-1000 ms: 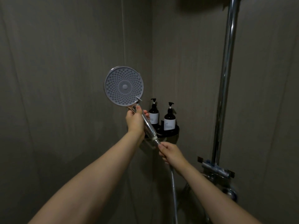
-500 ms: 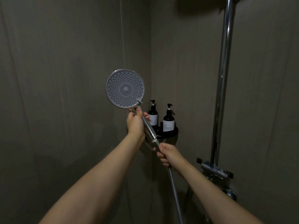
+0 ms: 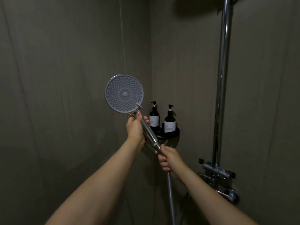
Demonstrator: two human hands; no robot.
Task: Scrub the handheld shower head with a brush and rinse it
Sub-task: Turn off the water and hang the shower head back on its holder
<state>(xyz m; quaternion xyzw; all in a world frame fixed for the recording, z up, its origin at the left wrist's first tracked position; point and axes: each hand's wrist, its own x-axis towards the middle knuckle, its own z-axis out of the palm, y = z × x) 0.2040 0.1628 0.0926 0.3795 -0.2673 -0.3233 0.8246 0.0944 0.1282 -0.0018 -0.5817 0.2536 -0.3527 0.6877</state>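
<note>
Gripping with both hands: left hand (image 3: 135,129) fingers (image 3: 145,119) curled round the upper part of the chrome handle, just under the disc; right hand (image 3: 168,158) fingers (image 3: 162,161) wrapped round the handle's bottom end, where the ribbed metal hose (image 3: 170,192) joins. Neither hand spread, both clamped on the same part.

Likely reason for the two-point hold: top hand sets the angle of the face, bottom hand takes the hose's pull so the head doesn't twist. Looks like an inspection pose, not scrubbing. No brush in view, no water running.

Round grey handheld shower head with chrome handle (image 3: 124,94) is held up in the air in front of the shower corner, level with and just left of the two dark pump bottles with white labels (image 3: 169,121), which stand on a black corner shelf (image 3: 170,135).

Orientation: nozzle face points back toward the camera, nearly flat-on. Long axis runs diagonally, disc at upper left, hose joint at lower right. Hose drops almost straight down from the right hand.

Chrome riser pipe (image 3: 223,78) and mixer valve (image 3: 217,172) sit well apart to the right, untouched.

Judgement: task at its start; one hand must free up for a brush.
</note>
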